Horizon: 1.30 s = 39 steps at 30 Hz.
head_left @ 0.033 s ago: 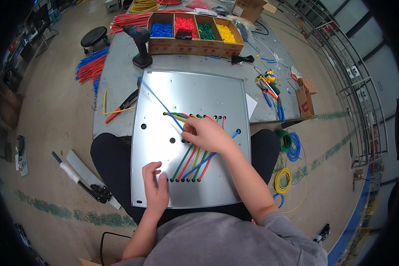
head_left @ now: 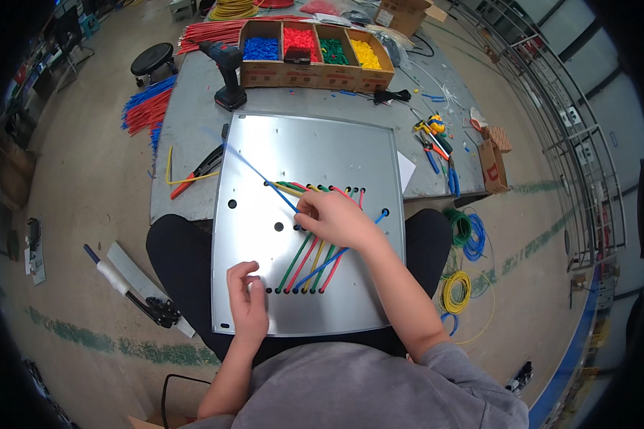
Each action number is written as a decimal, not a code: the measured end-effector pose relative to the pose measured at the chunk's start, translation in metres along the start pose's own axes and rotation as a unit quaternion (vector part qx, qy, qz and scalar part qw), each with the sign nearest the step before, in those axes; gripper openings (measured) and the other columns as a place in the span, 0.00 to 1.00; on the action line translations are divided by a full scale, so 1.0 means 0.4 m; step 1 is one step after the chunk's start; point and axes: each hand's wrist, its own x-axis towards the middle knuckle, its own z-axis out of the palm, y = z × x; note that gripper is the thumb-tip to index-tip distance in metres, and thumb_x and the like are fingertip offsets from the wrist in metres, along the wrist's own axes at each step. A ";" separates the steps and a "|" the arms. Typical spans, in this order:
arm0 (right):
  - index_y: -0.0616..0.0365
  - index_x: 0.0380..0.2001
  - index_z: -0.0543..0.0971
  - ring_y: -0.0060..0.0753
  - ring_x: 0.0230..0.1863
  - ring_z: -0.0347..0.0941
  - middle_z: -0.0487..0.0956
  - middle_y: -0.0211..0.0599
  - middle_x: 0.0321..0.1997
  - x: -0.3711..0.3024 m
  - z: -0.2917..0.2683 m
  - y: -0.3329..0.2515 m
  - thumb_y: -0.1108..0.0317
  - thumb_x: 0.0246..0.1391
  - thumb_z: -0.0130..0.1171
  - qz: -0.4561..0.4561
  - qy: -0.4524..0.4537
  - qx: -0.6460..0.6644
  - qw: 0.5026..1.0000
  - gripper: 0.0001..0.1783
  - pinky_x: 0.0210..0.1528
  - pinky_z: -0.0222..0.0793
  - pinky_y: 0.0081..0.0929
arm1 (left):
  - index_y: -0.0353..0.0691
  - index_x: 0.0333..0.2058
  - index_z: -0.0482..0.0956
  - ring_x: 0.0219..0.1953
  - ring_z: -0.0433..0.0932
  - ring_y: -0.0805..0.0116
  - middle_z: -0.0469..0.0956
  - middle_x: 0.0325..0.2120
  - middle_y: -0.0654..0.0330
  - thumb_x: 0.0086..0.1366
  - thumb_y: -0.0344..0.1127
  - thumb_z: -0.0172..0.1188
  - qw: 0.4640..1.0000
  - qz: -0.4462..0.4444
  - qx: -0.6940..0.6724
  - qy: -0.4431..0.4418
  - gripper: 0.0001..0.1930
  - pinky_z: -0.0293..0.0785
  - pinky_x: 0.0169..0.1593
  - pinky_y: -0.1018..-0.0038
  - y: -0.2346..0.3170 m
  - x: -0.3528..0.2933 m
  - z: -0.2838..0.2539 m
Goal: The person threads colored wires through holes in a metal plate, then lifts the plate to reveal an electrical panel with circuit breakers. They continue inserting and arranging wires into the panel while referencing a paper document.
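A silver metal panel [head_left: 250, 236] with rows of small holes lies across my lap, its far part against the table. Coloured wires in green, red, yellow and blue run slantwise between the holes; one blue wire [head_left: 323, 267] crosses over the others. My right hand [head_left: 336, 216] is closed in a pinch over the panel's middle, holding another blue wire [head_left: 280, 192]. That wire's free length slants up and left past the panel's edge. Near the lower row of holes, my left hand [head_left: 247, 304] hovers with its fingers slightly curled and apart, holding nothing.
On the grey table [head_left: 300, 102] stand a cordless drill [head_left: 226, 75] and a cardboard box [head_left: 261, 74] of coloured small parts. Red-handled cutters [head_left: 193, 175] lie left of the panel, pliers [head_left: 453, 179] to the right. Wire coils [head_left: 456, 292] and a long-handled tool [head_left: 147, 307] lie on the floor.
The blue wire's free end has swung a little left and looks blurred. My left hand has shifted slightly left, while my right hand stays almost still.
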 end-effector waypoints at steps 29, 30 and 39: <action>0.57 0.43 0.84 0.36 0.44 0.78 0.81 0.35 0.40 0.004 0.080 0.083 0.72 0.65 0.63 -0.136 -0.002 0.104 0.985 0.06 0.49 0.74 0.32 | 0.36 0.45 0.86 0.29 0.78 0.59 0.79 0.26 0.56 0.69 0.33 0.65 0.947 -0.044 0.303 -0.101 0.10 0.73 0.35 0.63 0.151 -0.007 -0.058; 0.57 0.44 0.84 0.35 0.42 0.78 0.81 0.34 0.39 -0.004 0.076 0.067 0.71 0.66 0.63 -0.129 0.003 0.139 0.982 0.06 0.47 0.74 0.32 | 0.36 0.46 0.86 0.27 0.76 0.62 0.78 0.24 0.57 0.71 0.33 0.64 0.952 -0.055 0.283 -0.099 0.10 0.72 0.33 0.65 0.156 -0.013 -0.064; 0.60 0.41 0.83 0.29 0.35 0.79 0.81 0.35 0.37 -0.063 0.010 -0.001 0.84 0.60 0.58 -0.165 0.133 0.208 0.955 0.10 0.42 0.75 0.27 | 0.31 0.54 0.83 0.19 0.58 0.86 0.63 0.15 0.74 0.81 0.33 0.52 0.956 -0.219 -0.022 -0.192 0.15 0.52 0.24 0.80 0.321 -0.019 -0.143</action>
